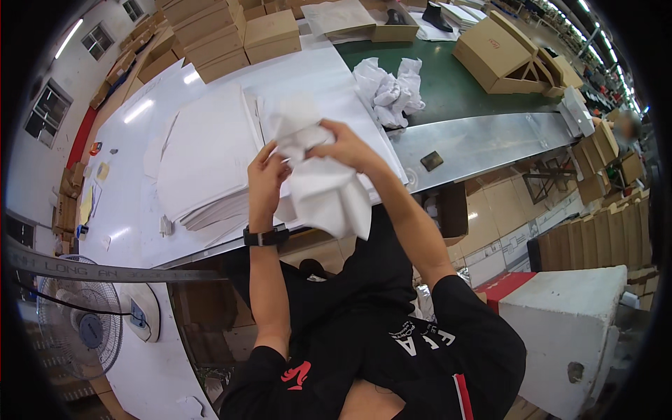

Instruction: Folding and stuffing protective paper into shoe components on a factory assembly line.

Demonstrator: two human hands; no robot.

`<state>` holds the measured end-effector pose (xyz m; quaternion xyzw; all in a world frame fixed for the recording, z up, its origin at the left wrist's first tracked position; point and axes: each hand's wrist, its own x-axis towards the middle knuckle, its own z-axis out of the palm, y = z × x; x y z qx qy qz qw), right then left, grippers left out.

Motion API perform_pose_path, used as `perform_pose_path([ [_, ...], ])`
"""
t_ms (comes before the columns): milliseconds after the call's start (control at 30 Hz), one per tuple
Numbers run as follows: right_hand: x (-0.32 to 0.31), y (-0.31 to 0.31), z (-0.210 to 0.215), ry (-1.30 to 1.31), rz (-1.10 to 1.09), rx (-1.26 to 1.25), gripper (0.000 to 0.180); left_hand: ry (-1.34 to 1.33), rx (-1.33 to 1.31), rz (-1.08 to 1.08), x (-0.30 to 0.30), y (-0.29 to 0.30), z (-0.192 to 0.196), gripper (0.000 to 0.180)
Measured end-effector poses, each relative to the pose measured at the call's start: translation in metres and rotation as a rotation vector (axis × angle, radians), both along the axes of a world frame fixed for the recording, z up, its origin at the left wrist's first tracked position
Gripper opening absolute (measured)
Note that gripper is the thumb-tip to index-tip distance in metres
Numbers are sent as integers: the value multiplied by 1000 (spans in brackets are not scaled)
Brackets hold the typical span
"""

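A: Where were your hands at that moment?

B: Both were up over the near edge of the white table [140, 140]. Your left hand [264, 171] had its fingers closed on the near side of a white tissue sheet [325, 189]; your right hand [344, 145] was clamped over the top of it. You wore a black wristband [266, 236] on the left.

A: How far along was the crumpling?

B: Partway, I'd judge. The top was bunched between your hands, but the lower half hung loose and flat below them, well clear of the table.

A: Counts?

B: One sheet in hand. One stack of flat white sheets [206, 157] just left of your hands. One heap of crumpled tissue [388, 87] on the green belt [455, 84] beyond; I couldn't tell how many pieces. One open cardboard shoe box [507, 56] on its side further right. Closed boxes [231, 35] stacked at the far end, about six visible. One fan [80, 325] at lower left.
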<state>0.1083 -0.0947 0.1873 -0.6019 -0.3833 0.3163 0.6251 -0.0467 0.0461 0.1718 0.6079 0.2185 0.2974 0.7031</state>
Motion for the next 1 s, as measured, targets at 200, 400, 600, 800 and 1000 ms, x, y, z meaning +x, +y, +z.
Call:
perform_pose_path([
  [200, 72, 10, -63, 413, -757, 474, 58, 42, 872, 263, 0, -34, -107, 17],
  [400, 66, -24, -172, -630, -970, 93, 54, 217, 1036, 75, 35, -58, -159, 35],
  [600, 43, -35, -164, -667, -955, -60, 54, 270, 1097, -223, 23, -79, -142, 57],
  [800, 27, -55, -137, -898, -1157, -64, 52, 322, 1342, -258, -9, -58, -165, 59],
  [1000, -25, -80, -121, -1221, -42, 70, 45, 57, 1021, -98, -34, -64, -162, 49],
])
